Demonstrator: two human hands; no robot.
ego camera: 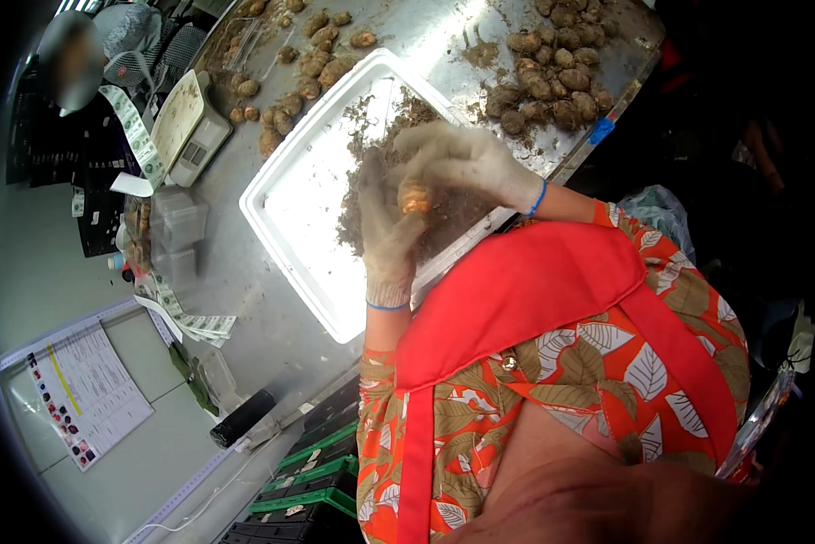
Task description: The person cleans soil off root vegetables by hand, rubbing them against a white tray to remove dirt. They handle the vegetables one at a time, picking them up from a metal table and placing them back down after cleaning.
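My left hand [387, 231], in a soiled pale knit glove with a blue cuff edge, grips a small taro corm [415, 196]. The corm's lower end shows orange-pink, banded skin. From the right, my gloved right hand [472, 160] closes its fingers over the upper part of the same corm and hides it. Both hands are slightly blurred above a white rectangular plastic tray [291, 272]. Loose brown fibres and soil [407, 115] lie in the tray, mostly under and around the hands.
Brown taro corms [560, 75] are heaped on the metal table [244, 285] at right. More corms [319, 61] lie beyond the tray. A weighing scale [186, 129], clear plastic boxes [176, 217] and label strips [183, 309] are at left. Black-and-green crates [305, 483] stand below the table edge.
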